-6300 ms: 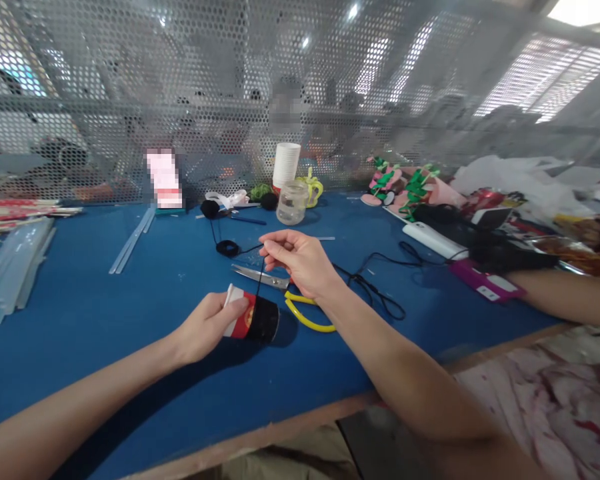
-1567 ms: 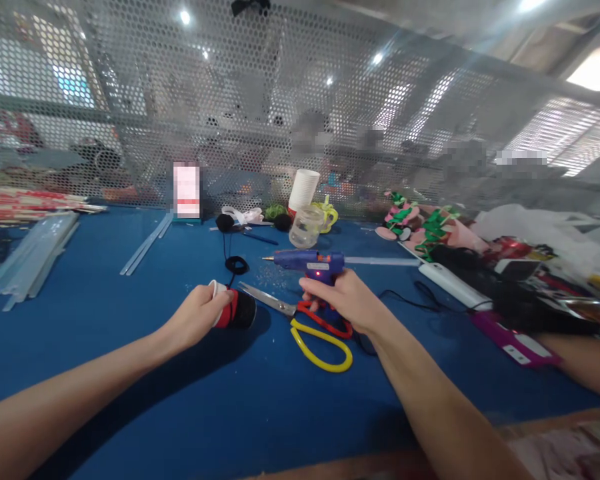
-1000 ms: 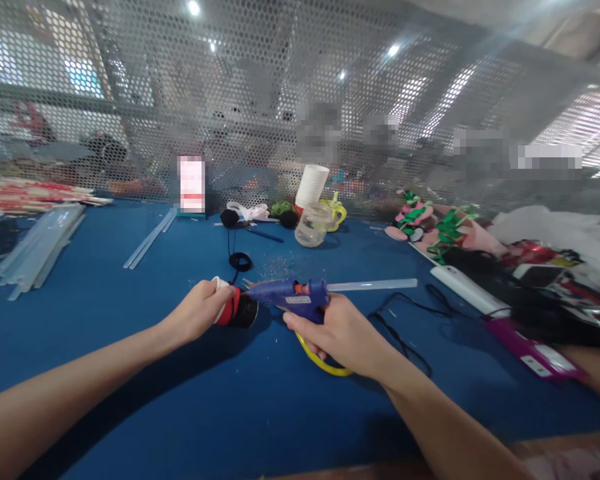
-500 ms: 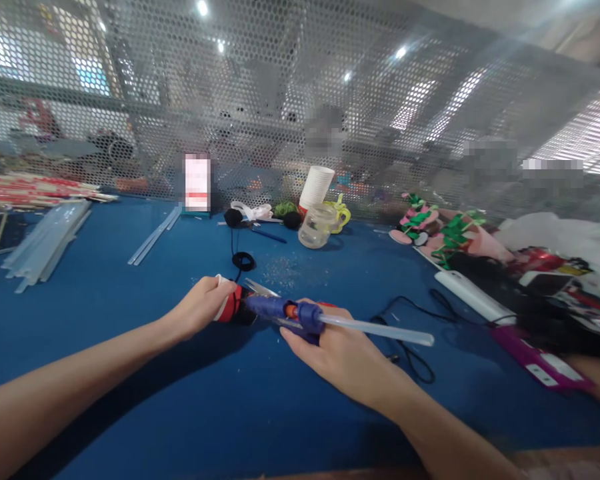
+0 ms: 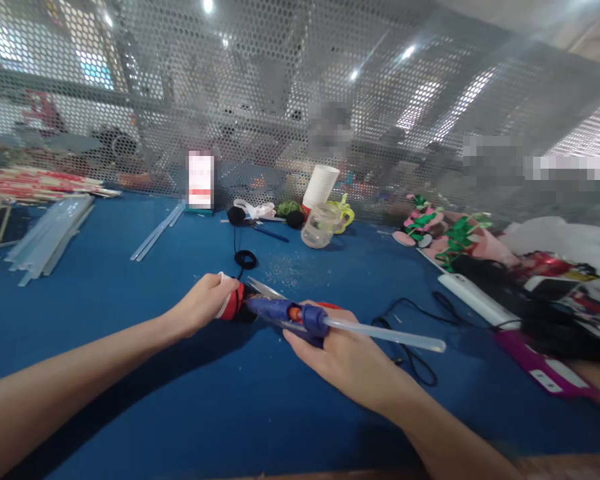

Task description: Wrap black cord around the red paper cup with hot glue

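My left hand point(image 5: 204, 305) grips a small red, white and black paper cup point(image 5: 231, 303) lying on its side on the blue table point(image 5: 130, 373). My right hand point(image 5: 341, 351) is closed round a blue glue gun point(image 5: 285, 312), its nozzle pointing left against the cup. A clear glue stick point(image 5: 385, 333) juts out of the gun's back toward the right. A black thread point(image 5: 237, 250) runs from the cup to a small black coil point(image 5: 245, 258). Scissors point(image 5: 266, 289) lie just behind the gun, mostly hidden.
A perforated metal screen point(image 5: 280, 100) closes the table's far side. Clear glue sticks point(image 5: 50, 233) lie at the left. A white cup stack point(image 5: 321, 186) and a clear jar point(image 5: 318, 227) stand at the back. Craft items and a white device point(image 5: 469, 300) crowd the right, with a black cord point(image 5: 410, 333).
My right hand picked up the glue gun, brought it down and turned its nozzle onto the cup. The left hand has kept hold of the cup throughout.
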Action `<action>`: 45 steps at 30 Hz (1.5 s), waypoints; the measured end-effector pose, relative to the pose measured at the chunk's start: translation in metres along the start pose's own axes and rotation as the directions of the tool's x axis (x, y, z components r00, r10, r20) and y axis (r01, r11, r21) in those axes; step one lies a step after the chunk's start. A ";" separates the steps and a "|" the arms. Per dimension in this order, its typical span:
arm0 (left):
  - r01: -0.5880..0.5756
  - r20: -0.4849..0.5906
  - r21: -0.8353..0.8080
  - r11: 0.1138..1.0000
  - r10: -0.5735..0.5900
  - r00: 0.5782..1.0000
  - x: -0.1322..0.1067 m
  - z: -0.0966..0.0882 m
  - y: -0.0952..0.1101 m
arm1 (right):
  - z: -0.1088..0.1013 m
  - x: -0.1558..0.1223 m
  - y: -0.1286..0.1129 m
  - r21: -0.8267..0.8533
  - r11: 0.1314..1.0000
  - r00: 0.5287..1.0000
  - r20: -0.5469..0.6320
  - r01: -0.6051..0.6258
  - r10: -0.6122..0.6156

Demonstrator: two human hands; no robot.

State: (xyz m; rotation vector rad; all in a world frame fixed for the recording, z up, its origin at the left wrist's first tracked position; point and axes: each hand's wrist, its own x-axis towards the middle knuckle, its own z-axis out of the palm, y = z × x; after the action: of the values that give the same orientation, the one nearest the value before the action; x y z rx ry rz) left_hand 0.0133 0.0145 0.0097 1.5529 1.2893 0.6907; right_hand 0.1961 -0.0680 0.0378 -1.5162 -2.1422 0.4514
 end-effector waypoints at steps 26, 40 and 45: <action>0.008 -0.016 -0.068 0.998 -0.010 1.000 0.004 0.000 -0.007 | -0.003 0.000 -0.009 -0.012 1.000 0.998 0.065 -0.001 0.002; 0.038 -0.051 -0.056 0.998 -0.040 0.998 0.001 0.001 -0.002 | -0.003 0.001 -0.008 -0.022 0.999 0.996 0.083 -0.030 0.031; 0.036 -0.054 -0.057 0.998 -0.039 0.998 0.000 0.002 0.000 | -0.003 0.000 -0.008 -0.008 0.999 0.998 0.047 -0.050 0.051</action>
State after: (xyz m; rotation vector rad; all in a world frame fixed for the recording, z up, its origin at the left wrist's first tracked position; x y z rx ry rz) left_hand 0.0148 0.0140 0.0091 1.4705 1.3256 0.7444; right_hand 0.1907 -0.0705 0.0444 -1.5812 -2.1471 0.5031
